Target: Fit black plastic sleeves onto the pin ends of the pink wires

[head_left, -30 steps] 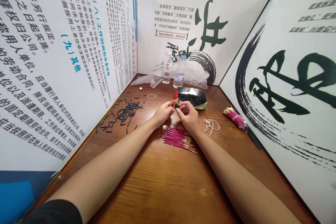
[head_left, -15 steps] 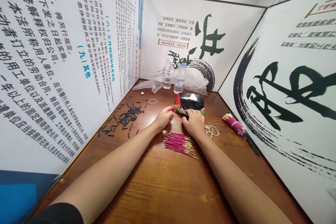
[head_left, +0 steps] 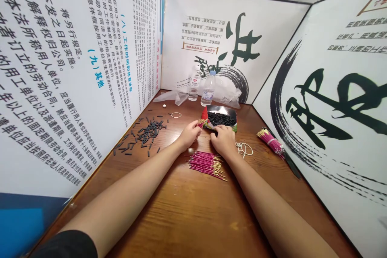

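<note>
My left hand (head_left: 190,134) is closed around a few magenta wires with gold tips (head_left: 201,122), left of an open box. At the near edge of the box (head_left: 234,127) is my right hand (head_left: 223,140), its fingers curled; what they hold, if anything, is hidden. Small black tubes (head_left: 222,118) fill the box. Just below my hands a loose row of magenta wires (head_left: 205,163) lies on the wooden table (head_left: 181,209), gold ends to the right. More black tubes (head_left: 148,133) are scattered at the left.
Two water bottles (head_left: 207,90) stand behind the box beside clear plastic bags (head_left: 171,97). White bands (head_left: 244,150) and a tied bundle of magenta wires (head_left: 271,142) lie at the right. Printed panels (head_left: 211,4) enclose the table on three sides.
The view has shifted slightly. Both hands stay almost where they were, the left with the wires and the right at the box edge.
</note>
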{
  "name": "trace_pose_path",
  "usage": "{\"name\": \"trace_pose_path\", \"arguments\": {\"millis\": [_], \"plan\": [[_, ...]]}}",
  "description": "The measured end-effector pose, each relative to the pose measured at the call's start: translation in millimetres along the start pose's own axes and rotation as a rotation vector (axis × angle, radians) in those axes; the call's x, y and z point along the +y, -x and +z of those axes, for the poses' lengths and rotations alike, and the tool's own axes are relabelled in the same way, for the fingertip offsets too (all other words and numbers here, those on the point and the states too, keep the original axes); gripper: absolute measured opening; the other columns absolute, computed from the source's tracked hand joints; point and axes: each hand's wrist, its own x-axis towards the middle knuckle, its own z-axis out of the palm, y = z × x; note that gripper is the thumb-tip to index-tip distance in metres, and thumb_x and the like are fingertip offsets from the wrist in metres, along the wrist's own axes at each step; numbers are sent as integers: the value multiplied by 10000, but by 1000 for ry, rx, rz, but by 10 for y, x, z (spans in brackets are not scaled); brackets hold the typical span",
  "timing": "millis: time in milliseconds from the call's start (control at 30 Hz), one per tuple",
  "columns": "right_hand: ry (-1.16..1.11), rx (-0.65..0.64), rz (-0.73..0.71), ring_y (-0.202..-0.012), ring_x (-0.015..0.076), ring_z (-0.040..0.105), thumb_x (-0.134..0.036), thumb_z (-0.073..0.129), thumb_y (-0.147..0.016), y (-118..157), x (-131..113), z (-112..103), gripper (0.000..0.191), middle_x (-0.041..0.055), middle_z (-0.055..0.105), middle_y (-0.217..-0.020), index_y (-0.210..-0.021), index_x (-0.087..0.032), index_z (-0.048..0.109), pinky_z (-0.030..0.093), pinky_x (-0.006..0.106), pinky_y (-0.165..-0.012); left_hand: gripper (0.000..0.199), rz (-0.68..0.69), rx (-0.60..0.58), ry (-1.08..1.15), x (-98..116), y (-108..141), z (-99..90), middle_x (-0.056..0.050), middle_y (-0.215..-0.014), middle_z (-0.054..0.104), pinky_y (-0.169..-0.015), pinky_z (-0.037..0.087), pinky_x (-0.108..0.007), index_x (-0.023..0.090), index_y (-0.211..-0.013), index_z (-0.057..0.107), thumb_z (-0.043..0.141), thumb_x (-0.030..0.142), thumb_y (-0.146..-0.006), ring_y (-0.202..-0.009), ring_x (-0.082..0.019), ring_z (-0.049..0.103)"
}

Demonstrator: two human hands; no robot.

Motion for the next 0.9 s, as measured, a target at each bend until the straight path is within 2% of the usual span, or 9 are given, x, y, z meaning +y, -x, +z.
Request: {"name": "trace_pose_path", "arguments": {"millis": [133,233,367,600,733,900], "plan": [[17,-42,-18,-1137,273,432,-255,461,-840,15,-8,5,380,53,606,-1261,-1171,-225,645,309,402,-934,100,-8,32,2,-34,-34,-8,98,-482,281,-408,122,-184,175,-701,392,448,93,-709,-391,-26,189],[14,-69,-14,-1123,269,443,-238,441,-844,14,-7,8,398,36,611,-1266,-1189,-242,640,316,411,-931,111,-25,50,-12,-48,-40,-9,96,-472,278,-403,120,-183,172,-673,385,446,91,-720,-383,-23,194],[-13,-13,-5,-1115,270,457,-237,447,-834,-2,7,21,388,49,627,-1244,-1163,-198,650,327,408,-944,123,-41,37,26,-50,-39,-9,95,-483,297,-389,120,-174,184,-701,359,429,105,-762,-364,-25,208],[-71,41,-4,-1189,271,443,-237,453,-830,-23,26,48,478,85,572,-1327,-1286,-147,564,322,420,-1001,88,-21,40,78,-47,-60,-34,105,-511,272,-370,95,-165,210,-790,353,428,182,-827,-345,-35,191],[-92,44,1,-1195,276,451,-244,461,-828,-26,22,41,505,91,571,-1328,-1317,-145,534,325,434,-1012,76,-37,-33,63,-28,-46,-58,95,-504,238,-366,74,-173,192,-762,394,371,213,-831,-348,-37,138],[-101,40,11,-1199,276,450,-260,463,-836,-26,15,28,499,89,572,-1326,-1318,-152,531,326,433,-1018,274,-41,-111,62,0,-25,-84,67,-524,259,-371,100,-175,162,-752,459,220,251,-852,-362,-47,154]]}}
